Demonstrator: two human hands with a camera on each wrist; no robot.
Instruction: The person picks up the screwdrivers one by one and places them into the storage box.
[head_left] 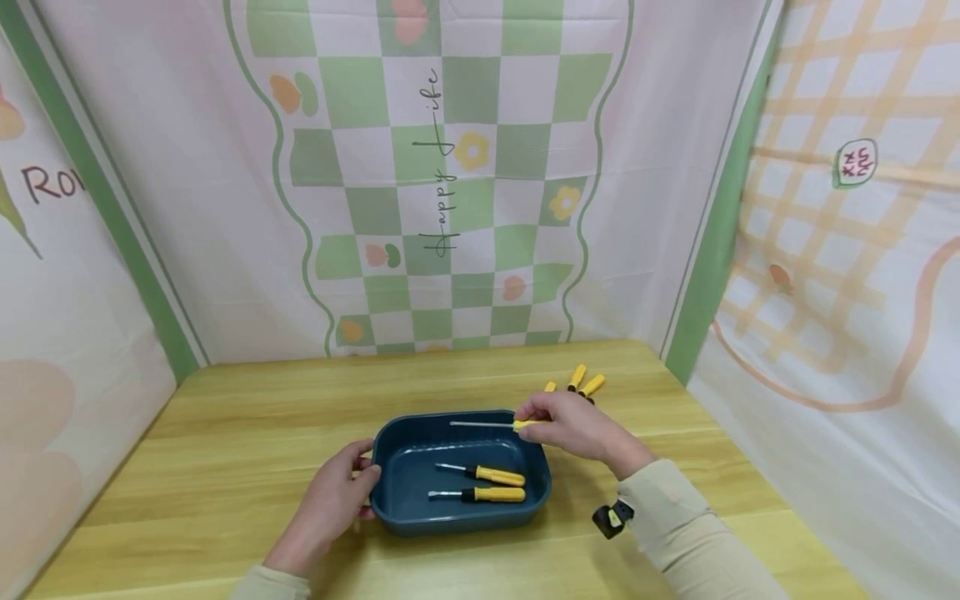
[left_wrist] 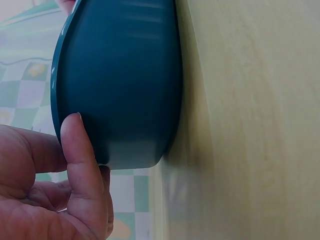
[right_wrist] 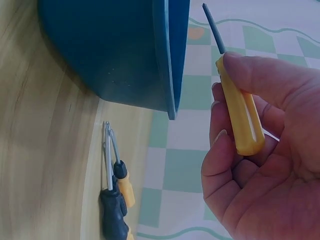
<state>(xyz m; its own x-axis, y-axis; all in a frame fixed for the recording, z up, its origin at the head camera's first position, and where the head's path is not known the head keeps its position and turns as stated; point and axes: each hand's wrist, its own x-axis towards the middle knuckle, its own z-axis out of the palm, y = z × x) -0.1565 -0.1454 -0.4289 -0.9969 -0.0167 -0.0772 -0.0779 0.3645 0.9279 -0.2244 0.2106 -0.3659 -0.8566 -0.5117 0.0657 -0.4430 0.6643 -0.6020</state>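
A dark blue rectangular tub stands on the wooden table. Inside it lie two screwdrivers with yellow handles, one behind the other, both shafts pointing left. At the tub's left end my left hand grips the rim between thumb and fingers; in the left wrist view a finger lies along the outer wall. My right hand holds another screwdriver by its yellow handle, thumb against fingers. Its thin metal shaft reaches left over the tub's back right part.
Several more screwdrivers with yellow and black handles lie on the table behind my right hand; the right wrist view shows them bunched beside the tub. Patterned cloth hangs behind the table and at both sides.
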